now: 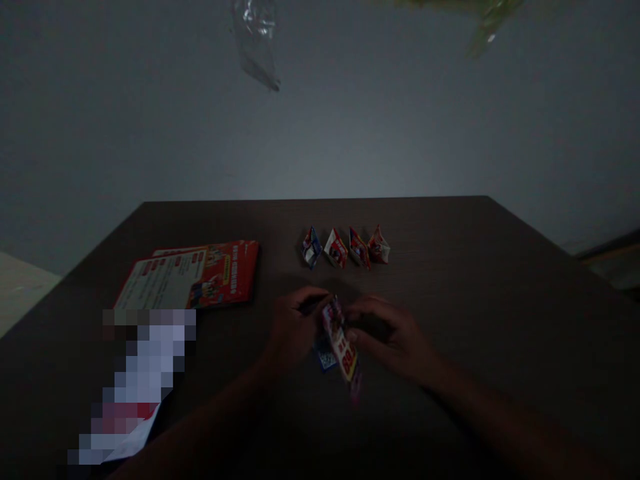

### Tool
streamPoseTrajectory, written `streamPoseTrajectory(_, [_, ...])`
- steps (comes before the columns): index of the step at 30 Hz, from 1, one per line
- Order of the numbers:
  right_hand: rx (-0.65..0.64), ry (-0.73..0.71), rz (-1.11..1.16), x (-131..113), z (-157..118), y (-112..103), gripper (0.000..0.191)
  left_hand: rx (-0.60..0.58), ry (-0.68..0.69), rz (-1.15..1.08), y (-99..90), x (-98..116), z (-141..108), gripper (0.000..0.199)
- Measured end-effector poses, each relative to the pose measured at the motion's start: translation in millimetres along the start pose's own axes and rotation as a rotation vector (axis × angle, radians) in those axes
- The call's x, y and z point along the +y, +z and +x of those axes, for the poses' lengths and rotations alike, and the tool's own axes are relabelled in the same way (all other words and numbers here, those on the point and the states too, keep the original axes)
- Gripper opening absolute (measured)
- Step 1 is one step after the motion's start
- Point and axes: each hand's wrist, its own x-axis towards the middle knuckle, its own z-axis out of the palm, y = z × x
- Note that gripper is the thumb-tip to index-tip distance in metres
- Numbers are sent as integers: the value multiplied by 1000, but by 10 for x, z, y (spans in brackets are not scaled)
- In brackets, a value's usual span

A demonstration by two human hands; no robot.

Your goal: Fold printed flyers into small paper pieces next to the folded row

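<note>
Between my hands, above the middle of the dark table, is a folded piece of printed paper (343, 345) with bold numerals on a yellow patch. My left hand (303, 323) grips its upper left side, fingers closed. On the other side my right hand (387, 333) pinches the same paper between thumb and fingers. A blue printed part with a square code (326, 358) shows just below my left hand; I cannot tell whether it belongs to the same paper. Beyond my hands, several small folded paper shapes (336, 248) stand in a row, printed in red, white and blue.
A stack of red and white printed leaflets (235, 273) lies at the left of the table (435, 233). Nearer to me is a partly blurred white sheet (133, 437), by my left forearm. Clear plastic (257, 43) hangs on the grey wall behind.
</note>
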Motion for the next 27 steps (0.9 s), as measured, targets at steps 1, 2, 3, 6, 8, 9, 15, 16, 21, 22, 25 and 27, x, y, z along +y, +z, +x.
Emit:
streamPoseTrajectory(1, [7,48,30,19,-4,20,22,-39,7,-41,-4,-1,-8,12])
streamPoseTrajectory(2, [11,93,77,39,-8,37,23,-83,21,-83,-8,-4,-14,12])
streamPoseTrajectory(3, [10,134,130,58,-14,52,25,-126,42,-124,-13,-9,-19,12])
streamPoseTrajectory(6, [-10,198,270,104,-31,67,34,-206,99,-198,-20,-33,-22,13])
streamPoseTrajectory(8, [-26,191,312,117,-41,54,48,-215,71,-202,-16,-46,-15,15])
streamPoseTrajectory(9, [-32,179,323,118,-44,43,53,-207,42,-195,-11,-50,-11,14])
streamPoseTrajectory(15, [-87,146,291,114,-42,-19,34,-175,-98,-216,27,-57,11,24])
streamPoseTrajectory(16, [-83,153,296,118,-40,-25,31,-193,-131,-227,31,-62,14,28])
streamPoseTrajectory(21, [-79,188,252,124,-28,-86,14,-271,-250,-297,26,-118,40,42])
streamPoseTrajectory(22, [-86,188,227,122,-28,-110,14,-282,-258,-328,16,-133,50,43])
streamPoseTrajectory(25, [-76,116,165,122,-37,-204,14,-310,-290,-437,-39,-169,83,43])
streamPoseTrajectory(27, [-48,9,134,127,-52,-269,12,-353,-333,-500,-86,-171,99,47])
